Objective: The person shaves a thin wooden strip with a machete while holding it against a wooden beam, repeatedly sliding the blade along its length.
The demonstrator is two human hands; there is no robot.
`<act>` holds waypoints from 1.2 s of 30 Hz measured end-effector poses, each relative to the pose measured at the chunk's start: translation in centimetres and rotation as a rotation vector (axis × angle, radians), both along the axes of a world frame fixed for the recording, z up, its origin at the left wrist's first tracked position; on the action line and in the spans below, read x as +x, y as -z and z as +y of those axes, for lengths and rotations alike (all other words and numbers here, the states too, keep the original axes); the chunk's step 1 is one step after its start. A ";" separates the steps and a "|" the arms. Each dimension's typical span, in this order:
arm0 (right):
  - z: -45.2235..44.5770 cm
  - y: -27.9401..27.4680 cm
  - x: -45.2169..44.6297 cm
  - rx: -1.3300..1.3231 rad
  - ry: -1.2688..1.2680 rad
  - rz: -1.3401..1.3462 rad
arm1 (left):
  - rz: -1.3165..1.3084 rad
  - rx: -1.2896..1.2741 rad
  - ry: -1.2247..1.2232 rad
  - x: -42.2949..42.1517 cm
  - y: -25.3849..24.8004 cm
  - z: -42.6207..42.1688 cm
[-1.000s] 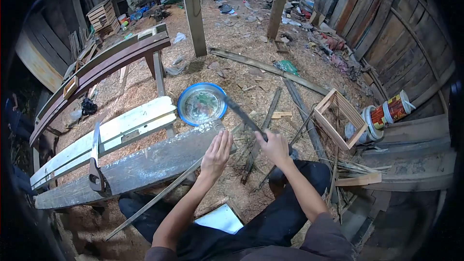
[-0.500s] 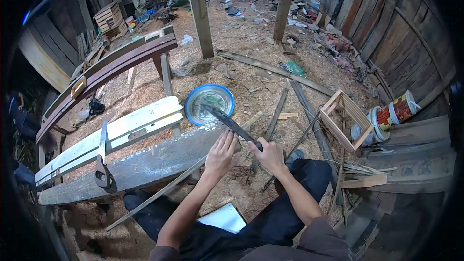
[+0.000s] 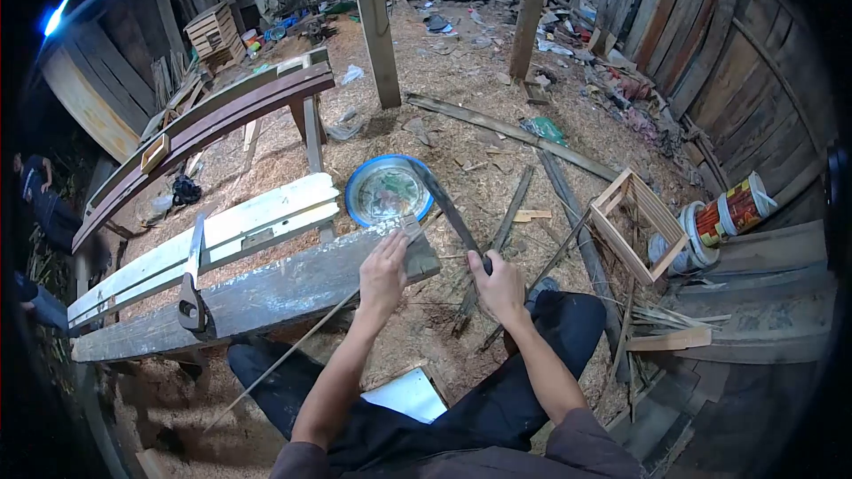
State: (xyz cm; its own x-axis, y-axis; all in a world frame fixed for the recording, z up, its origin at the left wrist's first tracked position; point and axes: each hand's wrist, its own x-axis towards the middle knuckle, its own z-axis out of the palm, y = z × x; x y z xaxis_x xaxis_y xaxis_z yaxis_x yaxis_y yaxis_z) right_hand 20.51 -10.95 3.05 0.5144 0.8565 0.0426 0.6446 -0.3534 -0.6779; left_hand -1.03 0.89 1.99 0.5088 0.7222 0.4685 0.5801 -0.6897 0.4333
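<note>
My right hand [image 3: 500, 288] grips the black handle of a machete [image 3: 446, 206]. Its long dark blade points away from me, with the tip over the right rim of a blue-edged basin [image 3: 353, 179]. My left hand [image 3: 383, 277] is closed around a thin wooden strip [image 3: 288, 355], near the end of a worn plank bench [image 3: 293, 286]. The strip slants from above my left thigh up across the bench end. Blade and strip appear apart. On the bench to the left rests a handsaw [image 3: 193, 279].
A white-painted board [image 3: 213, 235] and a brown bench [image 3: 213, 129] stand at left. To the right are a slatted wooden frame [image 3: 621, 231], loose sticks [image 3: 513, 217] and a bucket [image 3: 745, 204]. Wood shavings cover the floor. Another person [image 3: 44, 195] stands far left.
The machete has swung right, away from my left hand and the strip. My left hand has shifted slightly left, and the strip now slants more steeply.
</note>
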 end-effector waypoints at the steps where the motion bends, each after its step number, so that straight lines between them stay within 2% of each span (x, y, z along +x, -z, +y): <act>1: -0.3 0.1 -0.4 0.010 -0.021 -0.024 | 0.033 -0.008 0.016 -0.6 -0.2 -0.1; 6: -0.8 -0.6 -3.0 -0.040 -0.050 -0.053 | 0.108 0.051 0.085 -2.5 -0.8 0.1; 9: -1.0 -1.5 -4.2 -0.072 -0.059 -0.026 | 0.006 -0.051 0.117 -3.6 -0.8 0.4; 17: -1.0 -1.1 -5.7 -0.082 -0.047 0.017 | 0.044 0.002 0.180 -2.6 -0.5 1.7; 20: -0.8 -3.5 -5.4 -0.162 -0.065 0.008 | 0.078 -0.035 0.193 -2.9 -0.1 2.2; 22: -0.8 -3.5 -5.8 -0.168 -0.079 -0.024 | 0.096 -0.072 0.205 -3.8 0.3 2.7; 24: -0.9 -2.9 -6.7 -0.175 -0.091 -0.049 | 0.065 0.031 0.240 -4.7 0.4 3.1; 27: -0.6 -1.9 -7.6 -0.137 -0.054 -0.068 | 0.060 0.016 0.263 -5.2 0.4 3.5; 31: -0.3 -2.3 -8.0 -0.136 -0.049 -0.026 | 0.062 0.036 0.192 -4.4 0.3 3.3; 33: -0.2 -2.8 -8.0 -0.155 -0.050 -0.017 | 0.074 -0.064 0.215 -4.4 0.2 3.4; 36: -0.1 -3.3 -7.6 -0.157 -0.065 -0.013 | 0.071 -0.073 0.224 -4.3 0.5 3.8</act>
State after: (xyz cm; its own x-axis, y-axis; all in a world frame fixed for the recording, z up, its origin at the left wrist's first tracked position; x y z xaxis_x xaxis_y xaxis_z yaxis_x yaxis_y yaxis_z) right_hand 12.90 -11.08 6.33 0.4578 0.8847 -0.0881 0.6782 -0.4116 -0.6088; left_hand -5.38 4.68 1.51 0.6902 0.6182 0.3761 0.4469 -0.7730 0.4504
